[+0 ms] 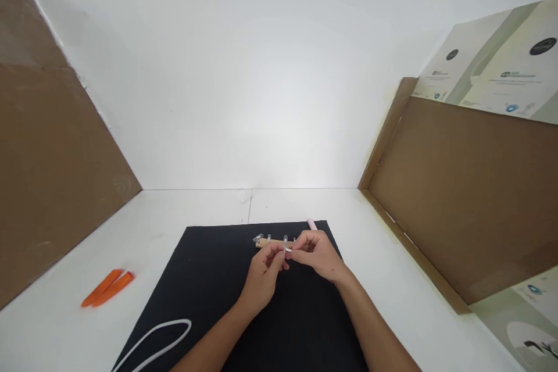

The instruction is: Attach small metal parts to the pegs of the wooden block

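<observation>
My left hand (pixel 264 276) and my right hand (pixel 317 256) meet above the black mat, fingertips pinched together. Between them is a small whitish piece (pixel 288 250), too small to name, gripped from both sides. Just behind my fingers lies a narrow wooden strip (pixel 264 242) with several small clear pieces standing along it. One clear piece (pixel 258 238) leans at the strip's left end. My right hand hides the strip's right part.
The black mat (pixel 209 279) covers the middle of the white table. A white cable loop (pixel 174 322) lies at its front left, two orange pieces (pixel 107 289) farther left. A pale pink stick (pixel 311 224) sits at the back right. Brown cardboard panels (pixel 471 186) flank both sides.
</observation>
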A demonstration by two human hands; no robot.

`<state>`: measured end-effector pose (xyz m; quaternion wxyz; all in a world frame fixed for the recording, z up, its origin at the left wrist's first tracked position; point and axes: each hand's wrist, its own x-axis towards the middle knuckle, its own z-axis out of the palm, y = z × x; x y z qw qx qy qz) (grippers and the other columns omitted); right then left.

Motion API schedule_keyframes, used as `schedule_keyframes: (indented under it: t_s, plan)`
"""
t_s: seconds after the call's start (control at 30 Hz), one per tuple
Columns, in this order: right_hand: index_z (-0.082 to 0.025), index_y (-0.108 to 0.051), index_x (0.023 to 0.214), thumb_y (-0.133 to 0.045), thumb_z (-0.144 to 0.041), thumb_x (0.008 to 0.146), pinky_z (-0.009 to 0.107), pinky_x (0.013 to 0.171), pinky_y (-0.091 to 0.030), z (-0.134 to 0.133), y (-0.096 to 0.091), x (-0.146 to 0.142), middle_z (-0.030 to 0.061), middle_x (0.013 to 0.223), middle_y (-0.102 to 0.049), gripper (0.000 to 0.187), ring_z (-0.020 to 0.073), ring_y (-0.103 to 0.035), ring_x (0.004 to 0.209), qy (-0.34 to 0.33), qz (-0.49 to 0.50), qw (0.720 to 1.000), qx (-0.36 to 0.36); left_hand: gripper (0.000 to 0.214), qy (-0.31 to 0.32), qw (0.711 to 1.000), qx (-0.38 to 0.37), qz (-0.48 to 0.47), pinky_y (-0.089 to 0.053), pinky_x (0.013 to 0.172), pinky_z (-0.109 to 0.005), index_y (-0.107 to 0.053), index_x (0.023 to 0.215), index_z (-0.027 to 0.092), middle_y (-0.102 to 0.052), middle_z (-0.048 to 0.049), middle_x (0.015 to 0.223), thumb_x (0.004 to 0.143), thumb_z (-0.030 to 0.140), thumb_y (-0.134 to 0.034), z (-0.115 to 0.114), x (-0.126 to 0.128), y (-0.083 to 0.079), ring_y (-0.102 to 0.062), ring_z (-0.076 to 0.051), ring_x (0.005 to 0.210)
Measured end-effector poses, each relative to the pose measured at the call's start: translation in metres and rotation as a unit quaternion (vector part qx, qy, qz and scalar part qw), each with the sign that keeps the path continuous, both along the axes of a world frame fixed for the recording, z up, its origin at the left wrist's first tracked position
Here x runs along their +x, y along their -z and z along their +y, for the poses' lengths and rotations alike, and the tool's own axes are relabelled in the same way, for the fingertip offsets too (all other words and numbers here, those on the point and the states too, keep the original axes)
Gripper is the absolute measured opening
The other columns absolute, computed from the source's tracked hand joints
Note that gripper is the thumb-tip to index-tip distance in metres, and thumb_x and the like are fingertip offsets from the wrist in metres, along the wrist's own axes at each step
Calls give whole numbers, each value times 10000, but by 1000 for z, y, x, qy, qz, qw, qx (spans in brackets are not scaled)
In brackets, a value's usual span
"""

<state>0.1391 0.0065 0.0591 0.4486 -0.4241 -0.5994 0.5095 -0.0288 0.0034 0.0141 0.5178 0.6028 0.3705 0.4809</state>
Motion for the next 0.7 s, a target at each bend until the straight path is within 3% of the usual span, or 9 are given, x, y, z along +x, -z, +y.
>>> schedule_keyframes:
  t_s: [0.17,0.37,0.57,0.7]
  plan:
    - [-180,-628,669,-808,-366,670,316,654,-506,1,4,1,16,673,-709,259,172,-669,650,-18,28,999,7,230,-5,1000,-5,-7,-462,667,-257,-632,919,169,-638,-23,824,905,378,-536,-1,0,-1,-584,-132,694]
    - [-186,-611,654,-817,-413,662,404,743,-529,3,1,-1,46,671,-731,306,206,-695,657,16,42,999,-16,242,4,1000,6,-9,-473,668,-260,-641,913,171,-649,-36,872,915,382,-522,-1,1,-3,-589,-133,703]
    - [-178,-645,690,-796,-384,697,372,713,-525,1,2,4,48,734,-735,255,210,-696,734,-61,37,997,9,246,-2,1000,-6,-11,-470,680,-265,-644,951,170,-650,-29,831,909,388,-536,0,0,0,-587,-136,708]
    - [-173,-644,699,-803,-381,693,365,715,-524,2,4,3,43,730,-733,262,202,-698,725,-39,46,998,5,248,-1,1000,-4,-10,-469,680,-262,-648,962,173,-649,-26,841,908,388,-538,0,0,-2,-588,-134,709]
